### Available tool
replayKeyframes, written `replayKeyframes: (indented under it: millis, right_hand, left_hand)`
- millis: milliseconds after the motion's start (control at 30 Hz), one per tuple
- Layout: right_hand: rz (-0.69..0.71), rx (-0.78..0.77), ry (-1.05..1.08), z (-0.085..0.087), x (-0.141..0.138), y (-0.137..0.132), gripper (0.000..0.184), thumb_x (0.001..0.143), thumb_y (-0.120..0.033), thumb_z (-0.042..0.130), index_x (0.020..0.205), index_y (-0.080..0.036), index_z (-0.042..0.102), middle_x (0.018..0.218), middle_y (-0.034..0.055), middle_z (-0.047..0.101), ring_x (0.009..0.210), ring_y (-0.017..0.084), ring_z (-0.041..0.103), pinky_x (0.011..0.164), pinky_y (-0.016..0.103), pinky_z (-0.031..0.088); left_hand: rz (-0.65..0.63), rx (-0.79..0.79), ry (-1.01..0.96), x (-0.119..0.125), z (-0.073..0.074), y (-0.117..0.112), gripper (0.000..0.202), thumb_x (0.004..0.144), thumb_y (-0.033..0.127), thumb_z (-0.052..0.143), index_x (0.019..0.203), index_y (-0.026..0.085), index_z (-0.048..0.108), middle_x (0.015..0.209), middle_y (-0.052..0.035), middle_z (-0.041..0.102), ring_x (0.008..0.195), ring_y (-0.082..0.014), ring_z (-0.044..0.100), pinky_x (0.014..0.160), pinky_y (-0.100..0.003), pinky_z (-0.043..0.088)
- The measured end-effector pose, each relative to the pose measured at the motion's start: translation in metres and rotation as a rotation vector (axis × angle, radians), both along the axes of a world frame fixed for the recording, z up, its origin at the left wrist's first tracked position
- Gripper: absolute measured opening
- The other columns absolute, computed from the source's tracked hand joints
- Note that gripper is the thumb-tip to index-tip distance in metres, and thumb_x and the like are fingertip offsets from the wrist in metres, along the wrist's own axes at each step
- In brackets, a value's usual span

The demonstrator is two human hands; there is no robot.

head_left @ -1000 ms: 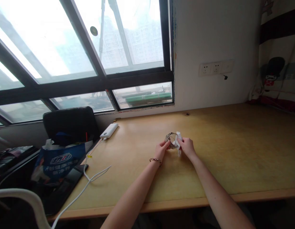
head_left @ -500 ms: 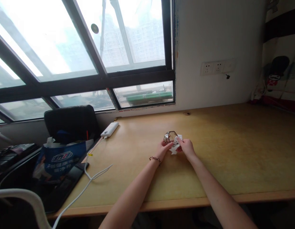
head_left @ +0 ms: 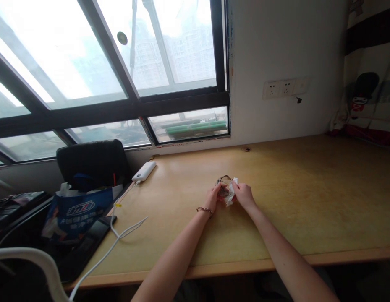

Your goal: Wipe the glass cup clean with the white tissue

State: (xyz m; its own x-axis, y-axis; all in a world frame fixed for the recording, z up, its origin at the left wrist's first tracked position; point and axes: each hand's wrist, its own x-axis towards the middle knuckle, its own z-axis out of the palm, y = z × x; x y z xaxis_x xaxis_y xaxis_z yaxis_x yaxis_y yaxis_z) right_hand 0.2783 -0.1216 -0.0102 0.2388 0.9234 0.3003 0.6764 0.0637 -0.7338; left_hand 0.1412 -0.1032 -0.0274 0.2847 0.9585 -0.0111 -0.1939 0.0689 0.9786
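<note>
Holding tissue (head_left: 231,195) right of Chinese-lettered blue bag (head_left: 67,222)

white tissue (head_left: 230,198), brown-grey ring (head_left: 226,177), yellow-tan desk (head_left: 169,209), white power bank (head_left: 145,171), white cable (head_left: 97,261), yellow tag (head_left: 118,205), blue bag (head_left: 62,212) with white lettering, black chair (head_left: 90,161), cream curtain (head_left: 371,63) with black band

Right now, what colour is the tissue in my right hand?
White. The tissue shows best in the head view, the only one.
</note>
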Motion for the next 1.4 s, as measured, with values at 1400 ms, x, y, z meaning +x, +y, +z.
replayKeyframes:
  millis: [1400]
  right_hand:
    - [0.07, 0.077, -0.036, 0.001, -0.011, -0.007, 0.045, 0.085, -0.04, 0.027, 0.066, -0.014, 0.059, 0.059, 0.0081, 0.062, 0.051, 0.013, 0.054, 0.048, 0.021, 0.03]
  left_hand:
    - [0.041, -0.085, 0.001, -0.003, 0.002, 0.001, 0.044, 0.068, 0.047, 0.044, 0.076, 0.007, 0.062, 0.052, -0.0034, 0.056, 0.026, -0.0016, 0.027, 0.028, -0.018, 0.02]
